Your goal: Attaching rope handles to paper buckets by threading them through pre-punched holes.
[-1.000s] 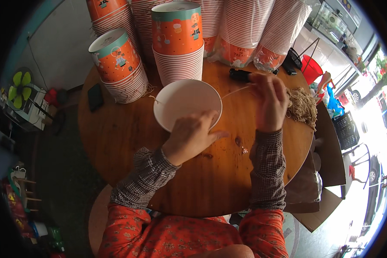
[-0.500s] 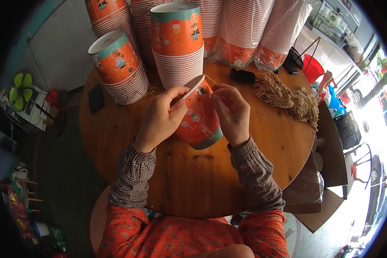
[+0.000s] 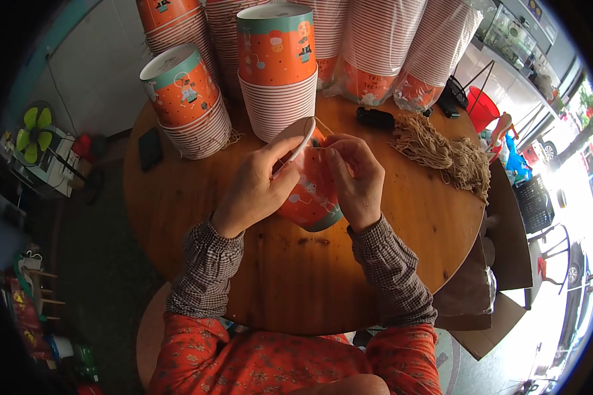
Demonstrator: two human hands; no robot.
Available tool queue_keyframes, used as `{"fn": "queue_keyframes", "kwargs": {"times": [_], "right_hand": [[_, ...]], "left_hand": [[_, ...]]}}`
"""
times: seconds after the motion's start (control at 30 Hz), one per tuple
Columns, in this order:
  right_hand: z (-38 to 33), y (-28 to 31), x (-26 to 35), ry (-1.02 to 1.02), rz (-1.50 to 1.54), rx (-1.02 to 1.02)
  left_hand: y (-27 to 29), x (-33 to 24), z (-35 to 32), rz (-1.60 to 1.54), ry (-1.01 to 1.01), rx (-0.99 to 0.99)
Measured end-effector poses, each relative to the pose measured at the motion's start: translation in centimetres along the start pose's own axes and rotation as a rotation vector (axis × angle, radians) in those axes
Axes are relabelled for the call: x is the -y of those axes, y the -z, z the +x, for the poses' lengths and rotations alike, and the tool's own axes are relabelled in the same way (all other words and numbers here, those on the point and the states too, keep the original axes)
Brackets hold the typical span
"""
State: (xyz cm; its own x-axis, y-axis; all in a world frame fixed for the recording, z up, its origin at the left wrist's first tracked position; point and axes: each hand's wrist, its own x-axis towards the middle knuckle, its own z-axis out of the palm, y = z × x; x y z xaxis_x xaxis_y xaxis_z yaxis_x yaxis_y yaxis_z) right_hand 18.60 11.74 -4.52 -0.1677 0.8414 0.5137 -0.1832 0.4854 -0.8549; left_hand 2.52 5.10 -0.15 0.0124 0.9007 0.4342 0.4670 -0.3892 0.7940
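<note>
Gripping an orange printed cup [image 3: 311,197] at its rim with the left hand [image 3: 252,191], thumb and fingers closed over the edge. Cannot tell how far inside the mouth. Tilted, mouth toward the upper left, teal base low and to the right, just above the bench [image 3: 273,283] or on it; cannot tell which. Pinching a thin cord [image 3: 323,125] at the cup's outer wall with the right hand [image 3: 360,174], thumb and forefinger pressed together near the rim. Looping from the rim down to that pinch; exact knot or hole too small to make out.

Beyond the hands: a tall cup stack [image 3: 277,72], upright; to its left, a shorter cup stack [image 3: 186,99], leaning a little. Farther right, plastic-wrapped stacks [image 3: 383,49]. On the right of the bench, a loose cord bundle [image 3: 449,155], beside a black object [image 3: 375,118]. Near the left edge, a dark flat item [image 3: 149,149].
</note>
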Motion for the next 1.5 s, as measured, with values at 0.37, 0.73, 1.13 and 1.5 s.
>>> {"fn": "queue_keyframes", "kwargs": {"times": [0.37,0.73,1.13,1.5], "right_hand": [[-0.2,-0.2,0.8,0.183,-0.263,0.022],[-0.6,-0.3,1.4,0.248,-0.392,0.038],[-1.3,-0.9,0.9,0.248,-0.342,0.068],[0.5,2.1,3.6,-0.302,-0.043,0.269]], "left_hand": [[-0.2,0.4,-0.3,-0.019,0.04,0.06],[0.5,0.5,0.2,-0.143,0.056,0.165],[-0.2,1.7,0.3,-0.068,0.047,0.037],[0.0,0.6,0.3,0.091,-0.151,-0.068]]}}
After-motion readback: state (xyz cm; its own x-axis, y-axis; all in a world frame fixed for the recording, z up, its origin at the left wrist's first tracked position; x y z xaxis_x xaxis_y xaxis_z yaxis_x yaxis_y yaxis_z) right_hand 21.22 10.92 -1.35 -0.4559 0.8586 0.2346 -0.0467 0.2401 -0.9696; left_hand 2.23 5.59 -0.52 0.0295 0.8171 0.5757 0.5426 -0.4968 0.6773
